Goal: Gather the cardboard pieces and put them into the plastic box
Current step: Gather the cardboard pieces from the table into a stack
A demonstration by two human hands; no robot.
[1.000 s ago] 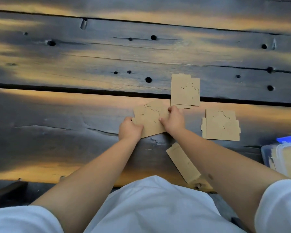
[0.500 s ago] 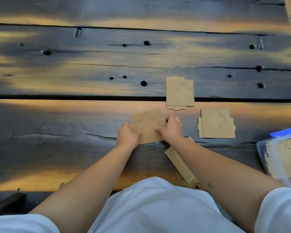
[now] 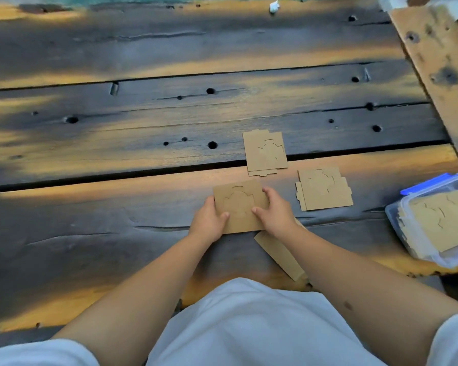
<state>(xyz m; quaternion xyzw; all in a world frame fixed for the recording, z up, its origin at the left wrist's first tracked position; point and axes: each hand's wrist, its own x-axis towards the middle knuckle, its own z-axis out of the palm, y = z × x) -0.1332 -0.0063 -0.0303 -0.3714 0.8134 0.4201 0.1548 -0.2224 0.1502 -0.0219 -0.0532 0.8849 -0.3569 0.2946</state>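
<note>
Both hands grip one brown cardboard piece over the wooden table: my left hand on its left edge, my right hand on its right edge, thumbs on top. Two more flat cardboard pieces lie beyond, one straight ahead across a plank gap, another to the right. A narrow cardboard strip lies under my right forearm. The clear plastic box with a blue lid edge stands at the right, with cardboard inside.
The table is dark weathered planks with gaps and drilled holes. A lighter wooden beam runs along the far right. A small white scrap lies at the far edge. My white shirt fills the bottom.
Both hands have closed on the cardboard piece and drawn it slightly nearer, thumbs now on top. The camera has tilted, so the box and the beam show more at the right.
</note>
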